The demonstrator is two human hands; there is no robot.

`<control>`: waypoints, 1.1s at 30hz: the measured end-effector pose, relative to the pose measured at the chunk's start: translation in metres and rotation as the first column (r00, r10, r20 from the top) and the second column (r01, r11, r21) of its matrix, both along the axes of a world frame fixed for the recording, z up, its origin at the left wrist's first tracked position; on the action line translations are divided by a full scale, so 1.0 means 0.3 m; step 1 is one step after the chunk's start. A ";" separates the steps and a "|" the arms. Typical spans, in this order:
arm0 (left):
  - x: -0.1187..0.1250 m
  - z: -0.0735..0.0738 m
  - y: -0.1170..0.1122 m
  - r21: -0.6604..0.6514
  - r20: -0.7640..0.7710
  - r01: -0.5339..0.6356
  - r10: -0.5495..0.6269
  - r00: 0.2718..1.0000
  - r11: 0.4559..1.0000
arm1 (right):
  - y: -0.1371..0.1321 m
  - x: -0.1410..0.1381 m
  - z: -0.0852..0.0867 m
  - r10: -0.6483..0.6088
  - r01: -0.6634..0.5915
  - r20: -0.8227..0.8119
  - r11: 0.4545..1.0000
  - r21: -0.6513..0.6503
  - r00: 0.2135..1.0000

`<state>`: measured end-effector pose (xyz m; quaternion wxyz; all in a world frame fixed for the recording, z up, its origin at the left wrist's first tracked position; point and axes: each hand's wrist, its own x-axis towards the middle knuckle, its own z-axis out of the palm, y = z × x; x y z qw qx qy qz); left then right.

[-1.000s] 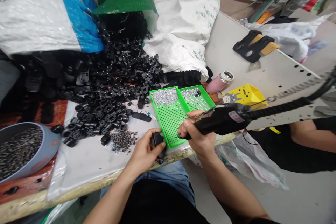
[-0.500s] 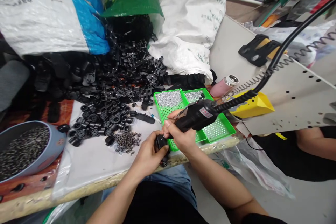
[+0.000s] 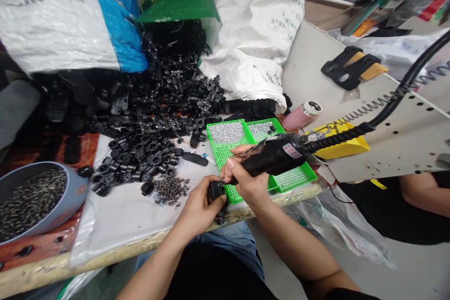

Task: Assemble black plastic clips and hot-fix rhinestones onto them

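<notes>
My left hand [image 3: 197,208] is closed around a small black plastic part [image 3: 215,192] at the table's front edge. My right hand [image 3: 246,178] grips a black electric screwdriver [image 3: 274,157] whose tip points down-left at that part. A thick black cable [image 3: 397,98] with a coiled cord runs from the tool up to the right. Just behind my hands lie two green perforated trays [image 3: 295,176] with silver screws heaped at their far ends.
A big pile of black plastic parts [image 3: 158,103] spills from woven sacks [image 3: 253,23] at the back. Black rings [image 3: 133,161] and a small heap of springs [image 3: 171,188] lie on white sheet. A blue bowl [image 3: 66,201], pink flask [image 3: 300,115], yellow box [image 3: 342,143]. Another person's arm [image 3: 422,192] at right.
The screwdriver's tip has come down from the green tray to the part in my left hand, and its rear end has tilted lower. The view shifted slightly.
</notes>
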<state>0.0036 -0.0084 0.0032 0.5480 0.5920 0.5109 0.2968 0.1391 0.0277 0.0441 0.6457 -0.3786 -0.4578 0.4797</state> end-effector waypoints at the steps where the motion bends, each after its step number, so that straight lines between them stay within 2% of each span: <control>1: 0.001 0.001 -0.001 -0.012 -0.002 -0.001 0.001 1.000 1.000 | -0.001 0.000 0.003 -0.002 0.002 -0.002 1.000 -0.007 1.000; 5: 0.007 -0.005 -0.004 -0.048 -0.002 -0.029 0.029 1.000 0.998 | -0.007 0.004 0.019 0.000 0.000 -0.007 0.999 -0.040 1.000; 9: 0.014 0.010 0.005 0.067 -0.045 -0.039 0.042 0.998 0.997 | -0.014 0.014 0.045 0.004 -0.005 -0.032 1.000 -0.019 0.999; 12: 0.022 0.065 0.022 0.173 -0.218 0.058 -0.019 0.976 0.983 | -0.020 0.049 0.069 -0.019 0.019 -0.022 1.000 0.004 1.000; 15: 0.037 0.128 0.040 0.182 -0.441 0.152 -0.057 0.896 0.971 | -0.030 0.112 0.078 -0.117 0.117 0.042 0.993 0.002 0.992; 17: 0.049 0.152 0.050 0.181 -0.520 0.176 -0.058 0.852 0.968 | -0.038 0.155 0.064 -0.177 0.180 0.090 0.983 -0.027 0.980; 19: 0.057 0.158 0.058 0.195 -0.536 0.176 -0.046 0.843 0.965 | -0.047 0.185 0.033 -0.192 0.201 0.116 0.977 -0.068 0.974; 23: 0.054 0.145 0.065 0.221 -0.454 0.122 -0.008 0.891 0.968 | -0.056 0.195 -0.039 -0.197 0.210 0.120 0.972 -0.103 0.973; 27: 0.020 0.126 0.052 0.195 -0.338 0.078 -0.008 0.941 0.978 | -0.053 0.178 -0.069 -0.220 0.228 0.079 0.968 -0.104 0.972; 33: -0.024 0.037 0.010 -0.028 0.002 0.013 -0.013 1.000 1.000 | -0.050 0.164 -0.069 -0.234 0.240 0.070 0.968 -0.080 0.970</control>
